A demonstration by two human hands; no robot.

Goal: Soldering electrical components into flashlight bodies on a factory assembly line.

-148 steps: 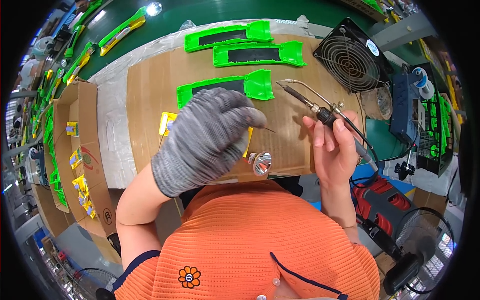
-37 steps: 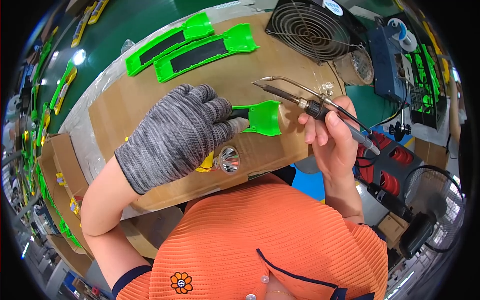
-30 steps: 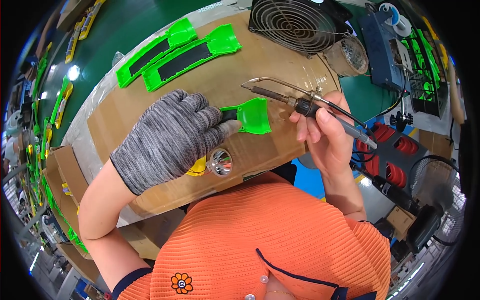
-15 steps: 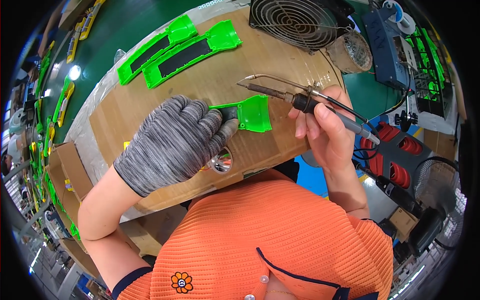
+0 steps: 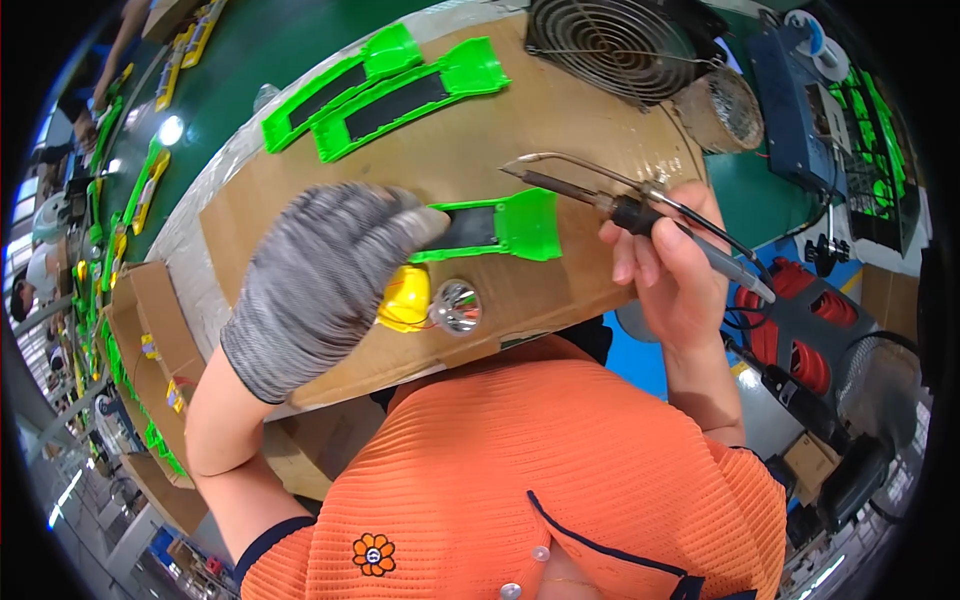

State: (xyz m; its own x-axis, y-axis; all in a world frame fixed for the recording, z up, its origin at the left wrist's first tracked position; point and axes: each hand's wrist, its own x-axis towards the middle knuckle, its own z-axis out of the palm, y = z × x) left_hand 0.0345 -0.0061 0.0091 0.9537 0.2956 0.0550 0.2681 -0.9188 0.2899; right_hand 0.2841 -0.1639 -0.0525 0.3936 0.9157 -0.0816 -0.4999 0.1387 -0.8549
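Observation:
My left hand [image 5: 305, 285], in a grey knitted glove, is closed at the left end of a green plastic casing [image 5: 530, 225] with a dark panel inset; the glove hides that end. Just below lie a yellow plastic part [image 5: 406, 300] and a shiny round reflector [image 5: 456, 307], with a thin wire between them. Bare, my right hand [image 5: 680, 265] grips a soldering iron [image 5: 630, 212] by its handle. A thin bent metal tube runs along the iron. Its tip points left, above the casing and apart from it.
Two more green casings [image 5: 415, 105] lie at the far side of the cardboard sheet [image 5: 590, 290]. A fan with a wire guard [image 5: 615, 50], a round tub [image 5: 720, 110] and a blue box-shaped device [image 5: 790, 110] stand far right. A cardboard box [image 5: 150, 310] is at left.
My left hand has drawn back leftward along the casing, so more of the dark panel and the yellow part show. My right hand still holds the soldering iron in much the same pose.

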